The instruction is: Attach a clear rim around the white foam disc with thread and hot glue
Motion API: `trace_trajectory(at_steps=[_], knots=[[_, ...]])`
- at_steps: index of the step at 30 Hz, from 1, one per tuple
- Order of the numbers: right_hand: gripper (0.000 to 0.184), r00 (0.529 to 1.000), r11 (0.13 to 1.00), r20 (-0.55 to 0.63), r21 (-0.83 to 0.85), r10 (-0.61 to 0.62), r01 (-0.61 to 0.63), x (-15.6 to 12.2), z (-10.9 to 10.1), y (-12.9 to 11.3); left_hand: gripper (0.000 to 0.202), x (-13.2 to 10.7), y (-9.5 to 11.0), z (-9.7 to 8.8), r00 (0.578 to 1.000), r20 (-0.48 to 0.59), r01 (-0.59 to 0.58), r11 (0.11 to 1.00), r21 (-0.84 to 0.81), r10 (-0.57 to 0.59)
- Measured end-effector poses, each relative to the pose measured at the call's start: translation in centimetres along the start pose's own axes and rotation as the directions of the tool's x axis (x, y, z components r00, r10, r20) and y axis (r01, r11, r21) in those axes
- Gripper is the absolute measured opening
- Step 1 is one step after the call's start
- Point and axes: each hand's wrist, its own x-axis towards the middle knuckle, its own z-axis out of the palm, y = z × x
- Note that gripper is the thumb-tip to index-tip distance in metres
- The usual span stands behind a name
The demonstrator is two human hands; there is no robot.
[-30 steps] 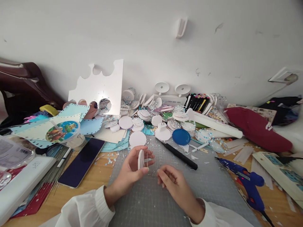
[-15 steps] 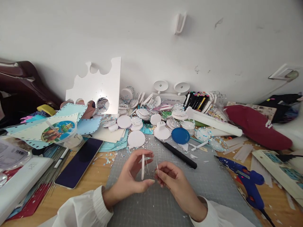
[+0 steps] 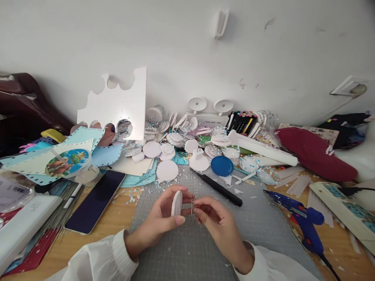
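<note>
Just beyond held disc [image 3: 177, 203], black tool [image 3: 222, 189], blue disc [image 3: 222, 166]

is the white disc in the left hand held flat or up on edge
On edge: the left hand holds the white disc nearly upright, so it shows as a narrow oval rather than a full circle.

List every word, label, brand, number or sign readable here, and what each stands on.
No text can be read. Too small or blurred:
Clear package: printed label
Drink cup: small emblem
White case: pale marking
Blue disc: pale mark
Maroon cap: white marks
White two-headed fixture: dark marks
</note>
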Motion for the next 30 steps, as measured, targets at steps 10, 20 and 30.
trace_trajectory(at_steps=[10,20,30], knots=[[0.009,0.989,0.985,-0.057,-0.116,-0.138,0.13,0.08,-0.41,-0.16,0.05,-0.03,0.13,0.28,0.998,0.042,0.041,0.999,-0.013,-0.04],[0.012,0.959,0.941,-0.017,-0.199,-0.283,0.274,-0.06,-0.57,-0.44,0.048,-0.06,-0.06,0.13,0.992,0.103,0.084,0.994,-0.063,-0.077],[0.019,0.922,0.887,0.029,-0.263,-0.386,0.379,-0.11,-0.61,-0.81,0.049,0.03,0.0,0.37,0.991,0.1,0.09,0.995,-0.041,-0.086]])
